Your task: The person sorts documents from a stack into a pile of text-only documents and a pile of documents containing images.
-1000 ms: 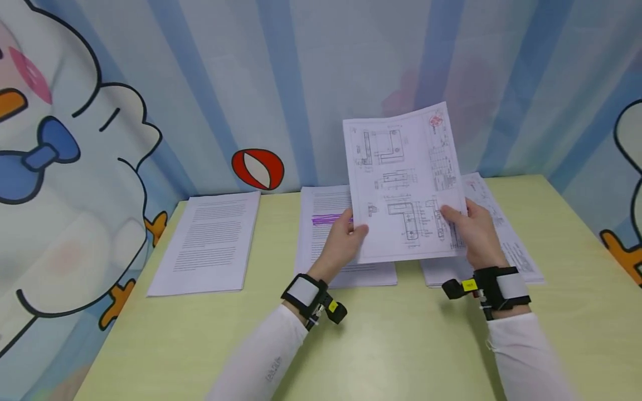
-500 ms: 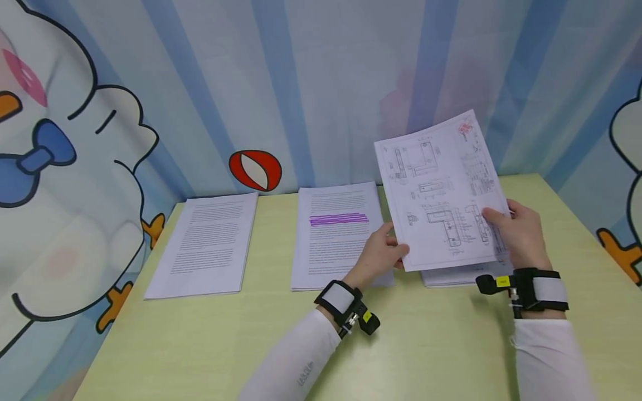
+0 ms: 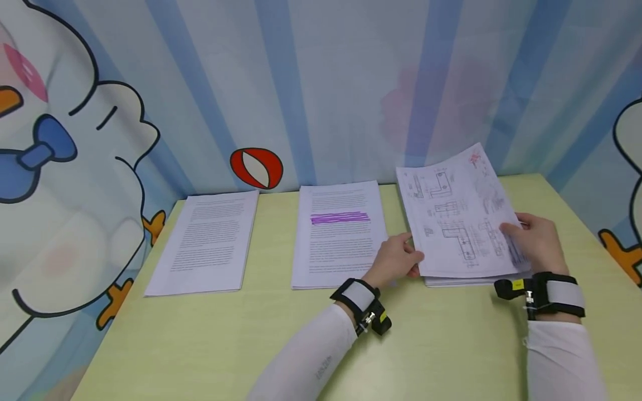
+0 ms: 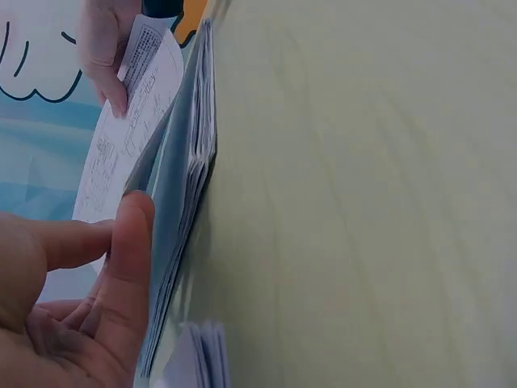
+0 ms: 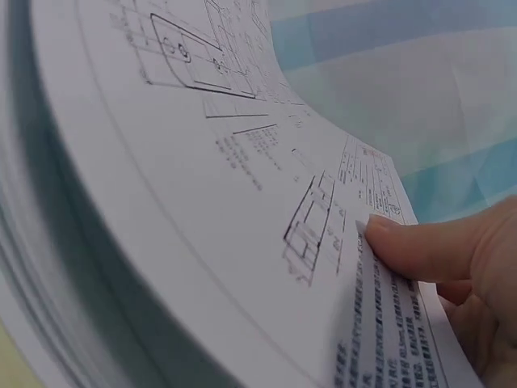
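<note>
A sheet of paper [image 3: 446,223] printed with technical drawings and a red stamp hangs low over the right-hand paper stack [image 3: 471,282], its far end curving up. My left hand [image 3: 398,256] pinches its lower left edge between thumb and fingers. On the right edge, my right hand [image 3: 539,239] grips it with the thumb on top. In the left wrist view the sheet's edge stands a little apart from the stack [image 4: 182,202] beneath. The right wrist view shows the thumb [image 5: 420,246] pressing the printed face, the other fingers mostly hidden behind the sheet.
A middle paper stack [image 3: 338,262] with purple marker lines lies just left of my left hand. Another text-printed stack [image 3: 200,239] is at the left of the pale wooden table [image 3: 210,345]. A cartoon-printed curtain [image 3: 346,100] rises behind the table's back edge.
Both hands have carried the drawing sheet to the right and lowered it over the right-hand stack. The purple-marked middle stack is now almost fully uncovered.
</note>
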Demonstrator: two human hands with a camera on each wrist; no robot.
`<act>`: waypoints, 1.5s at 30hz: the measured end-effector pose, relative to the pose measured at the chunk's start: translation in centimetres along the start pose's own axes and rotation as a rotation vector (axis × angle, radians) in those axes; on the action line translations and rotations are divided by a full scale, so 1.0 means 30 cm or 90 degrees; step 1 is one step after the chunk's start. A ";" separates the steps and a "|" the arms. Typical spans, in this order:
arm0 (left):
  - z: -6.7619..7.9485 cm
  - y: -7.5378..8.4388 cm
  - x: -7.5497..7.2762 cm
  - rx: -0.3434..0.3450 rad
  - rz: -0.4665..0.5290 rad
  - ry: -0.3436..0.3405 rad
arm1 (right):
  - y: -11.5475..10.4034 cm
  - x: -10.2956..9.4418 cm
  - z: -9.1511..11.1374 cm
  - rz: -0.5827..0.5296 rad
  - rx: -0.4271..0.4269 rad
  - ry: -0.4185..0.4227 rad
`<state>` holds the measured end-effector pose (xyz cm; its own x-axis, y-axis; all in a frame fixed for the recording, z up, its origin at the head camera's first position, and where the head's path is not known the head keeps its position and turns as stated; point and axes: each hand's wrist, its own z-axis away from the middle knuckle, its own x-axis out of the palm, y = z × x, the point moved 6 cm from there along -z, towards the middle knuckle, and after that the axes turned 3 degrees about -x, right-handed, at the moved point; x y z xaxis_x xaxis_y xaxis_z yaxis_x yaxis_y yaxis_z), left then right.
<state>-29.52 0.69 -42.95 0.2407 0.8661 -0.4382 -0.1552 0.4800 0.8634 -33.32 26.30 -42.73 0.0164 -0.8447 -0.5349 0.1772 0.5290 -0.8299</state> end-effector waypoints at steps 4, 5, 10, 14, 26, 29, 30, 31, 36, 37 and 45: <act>-0.001 0.000 0.031 -0.008 -0.032 -0.008 | 0.025 0.012 -0.014 0.062 -0.024 0.007; -0.001 0.000 0.037 -0.008 -0.038 -0.009 | 0.027 0.012 -0.015 0.083 -0.035 0.015; -0.005 -0.009 0.052 -0.024 -0.065 -0.004 | 0.036 0.000 -0.017 0.163 -0.058 0.040; -0.014 -0.021 0.054 -0.036 -0.079 0.000 | 0.053 -0.021 -0.018 0.195 -0.040 0.037; -0.005 -0.010 0.055 -0.032 -0.155 -0.011 | 0.058 -0.020 -0.022 0.237 -0.022 0.026; 0.002 -0.001 0.057 -0.027 -0.186 -0.009 | 0.039 -0.012 -0.014 0.251 -0.028 0.017; 0.004 0.001 0.057 -0.026 -0.198 -0.007 | 0.032 -0.009 -0.012 0.258 -0.033 0.015; 0.005 0.004 0.057 -0.024 -0.212 -0.005 | 0.026 -0.008 -0.010 0.264 -0.038 0.011; 0.008 0.012 0.055 -0.012 -0.250 0.001 | 0.002 -0.001 -0.006 0.291 -0.045 -0.013; 0.009 0.014 0.052 -0.012 -0.242 0.003 | -0.001 0.002 -0.007 0.291 -0.041 -0.018; 0.034 0.040 -0.015 0.016 -0.096 0.023 | -0.021 0.053 -0.071 0.253 -0.079 0.058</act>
<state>-28.84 0.75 -41.47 0.2254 0.7887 -0.5719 -0.0949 0.6020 0.7928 -35.50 24.79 -43.40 -0.0283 -0.5651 -0.8245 0.0553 0.8227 -0.5658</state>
